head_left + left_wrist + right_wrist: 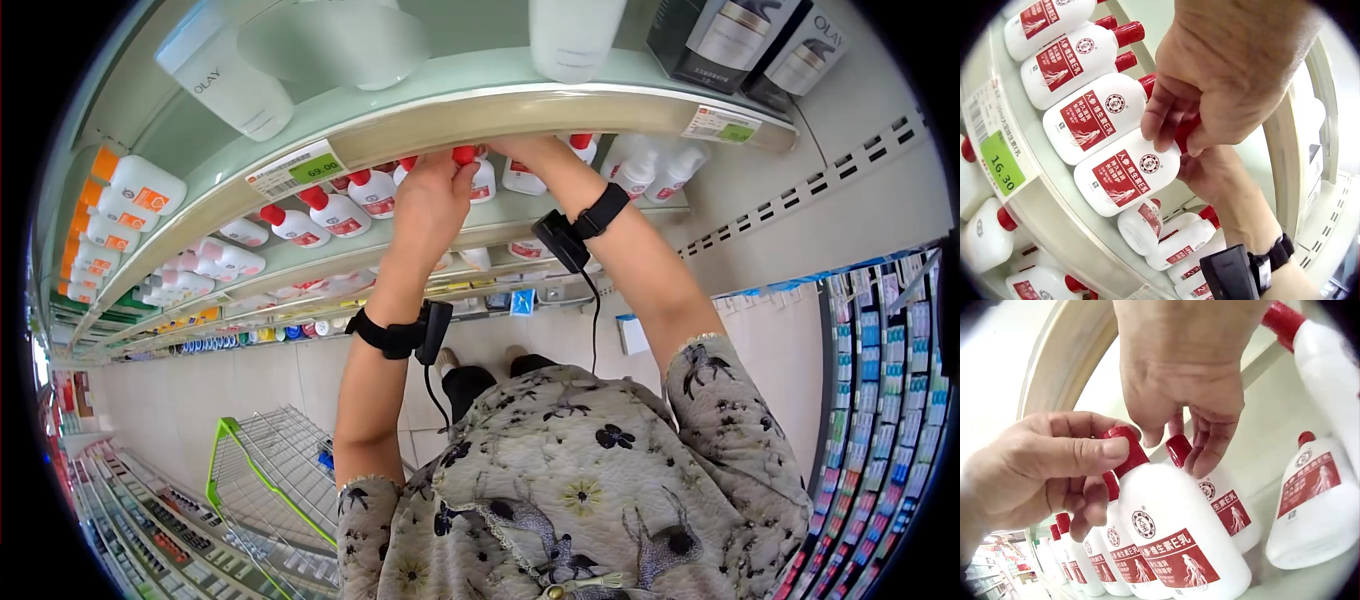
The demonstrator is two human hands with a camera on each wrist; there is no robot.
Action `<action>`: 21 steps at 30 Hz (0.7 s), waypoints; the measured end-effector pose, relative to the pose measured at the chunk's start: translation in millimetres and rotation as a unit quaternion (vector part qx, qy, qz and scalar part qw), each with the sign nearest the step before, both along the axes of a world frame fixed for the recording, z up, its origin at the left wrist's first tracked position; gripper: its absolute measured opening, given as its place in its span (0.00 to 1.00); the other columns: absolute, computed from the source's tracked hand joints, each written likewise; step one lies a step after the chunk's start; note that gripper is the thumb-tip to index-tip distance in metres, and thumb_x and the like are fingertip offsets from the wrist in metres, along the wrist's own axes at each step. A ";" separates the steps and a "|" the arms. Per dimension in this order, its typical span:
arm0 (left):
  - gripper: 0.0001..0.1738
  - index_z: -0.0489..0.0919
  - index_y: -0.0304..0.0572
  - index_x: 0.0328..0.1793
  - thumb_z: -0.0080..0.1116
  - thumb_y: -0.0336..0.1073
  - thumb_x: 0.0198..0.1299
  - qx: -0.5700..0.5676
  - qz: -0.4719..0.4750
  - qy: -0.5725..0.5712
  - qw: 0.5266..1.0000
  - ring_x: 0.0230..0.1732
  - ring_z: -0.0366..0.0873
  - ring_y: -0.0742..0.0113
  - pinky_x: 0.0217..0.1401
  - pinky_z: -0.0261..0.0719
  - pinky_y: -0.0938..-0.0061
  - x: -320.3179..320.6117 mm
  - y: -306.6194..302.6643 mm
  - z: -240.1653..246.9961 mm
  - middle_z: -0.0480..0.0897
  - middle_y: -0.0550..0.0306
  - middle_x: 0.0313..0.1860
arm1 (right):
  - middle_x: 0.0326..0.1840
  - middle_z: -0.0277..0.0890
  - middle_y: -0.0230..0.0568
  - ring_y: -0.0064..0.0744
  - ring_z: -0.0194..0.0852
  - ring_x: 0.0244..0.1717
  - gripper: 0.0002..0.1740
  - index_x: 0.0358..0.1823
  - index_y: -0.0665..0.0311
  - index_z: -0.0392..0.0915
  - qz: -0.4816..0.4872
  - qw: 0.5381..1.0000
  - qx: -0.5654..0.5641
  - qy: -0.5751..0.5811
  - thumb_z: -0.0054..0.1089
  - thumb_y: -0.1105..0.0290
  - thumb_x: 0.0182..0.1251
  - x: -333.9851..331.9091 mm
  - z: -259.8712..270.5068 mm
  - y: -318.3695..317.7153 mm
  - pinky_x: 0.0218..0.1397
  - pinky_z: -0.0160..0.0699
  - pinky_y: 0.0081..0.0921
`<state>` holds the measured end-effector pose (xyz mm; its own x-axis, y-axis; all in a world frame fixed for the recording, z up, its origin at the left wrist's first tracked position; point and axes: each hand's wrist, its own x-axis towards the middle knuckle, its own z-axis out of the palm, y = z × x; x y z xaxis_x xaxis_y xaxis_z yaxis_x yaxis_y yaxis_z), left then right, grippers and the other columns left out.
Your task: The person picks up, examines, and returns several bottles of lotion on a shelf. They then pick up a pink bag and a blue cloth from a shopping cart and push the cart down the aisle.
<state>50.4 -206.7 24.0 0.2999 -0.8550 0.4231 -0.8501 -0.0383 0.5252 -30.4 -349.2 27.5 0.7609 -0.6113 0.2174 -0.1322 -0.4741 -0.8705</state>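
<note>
My left hand (432,195) pinches the red cap of a white lotion bottle (1107,178) at the front of the row, thumb on one side of the cap. That lotion bottle stands upright and carries a red label with a pale root picture. Just behind it, in the right wrist view, the fingers of my right hand (1185,375) curl around the red cap of a second lotion bottle (1238,519). Seen from the head, the shelf edge above hides part of my right hand. More lotion bottles (1069,62) of the same kind line up beside the left hand.
A shelf edge (500,112) with price tags runs over the hands, with an Olay tube (225,85) and boxes above. White bottles with orange caps (140,185) stand at the left. A wire shopping cart (275,470) is on the floor behind. Another shelf (885,400) stands at the right.
</note>
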 end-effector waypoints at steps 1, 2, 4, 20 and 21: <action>0.17 0.73 0.36 0.49 0.59 0.33 0.54 0.000 -0.003 0.001 1.000 0.38 0.77 0.40 0.38 0.75 0.55 -1.4 -0.2 -0.3 0.79 0.39 0.38 | 0.38 0.79 0.40 0.32 0.78 0.40 0.12 0.43 0.65 0.77 -0.006 1.000 0.005 -0.006 0.59 0.67 0.60 -3.6 1.8 -0.4 0.39 0.78 0.29; 0.17 0.73 0.35 0.49 0.60 0.33 0.54 -0.020 0.001 -0.004 1.000 0.30 0.75 0.46 0.35 0.74 0.59 -2.9 -0.2 -0.5 0.79 0.40 0.37 | 0.38 0.79 0.40 0.32 0.78 0.40 0.12 0.43 0.65 0.77 -0.009 1.000 0.005 -0.006 0.59 0.67 0.60 -0.7 -9.2 -9.2 0.39 0.78 0.29; 0.18 0.73 0.34 0.50 0.61 0.32 0.54 -0.043 0.000 -0.008 0.999 0.22 0.74 0.52 0.31 0.72 0.63 -5.2 0.5 -0.2 0.78 0.41 0.37 | 0.43 0.79 0.43 0.37 0.77 0.44 0.13 0.44 0.64 0.78 0.009 0.989 -0.062 -0.131 0.58 0.66 0.60 9.8 -32.8 -29.4 0.46 0.76 0.32; 0.26 0.68 0.40 0.63 0.58 0.34 0.58 -0.001 0.024 0.082 0.996 0.30 0.78 0.53 0.32 0.78 0.68 -40.3 57.5 -4.4 0.72 0.41 0.56 | 0.49 0.78 0.47 0.44 0.73 0.53 0.16 0.49 0.62 0.77 -0.184 0.942 -0.279 0.008 0.52 0.64 0.63 18.1 -47.5 -22.9 0.58 0.68 0.38; 0.26 0.68 0.40 0.63 0.58 0.34 0.58 0.002 0.030 0.073 0.997 0.30 0.78 0.53 0.33 0.79 0.67 -43.4 57.6 -7.1 0.73 0.43 0.56 | 0.50 0.77 0.48 0.45 0.72 0.55 0.16 0.50 0.62 0.76 -0.171 0.954 -0.244 0.020 0.51 0.64 0.63 16.6 -46.1 -24.4 0.59 0.67 0.39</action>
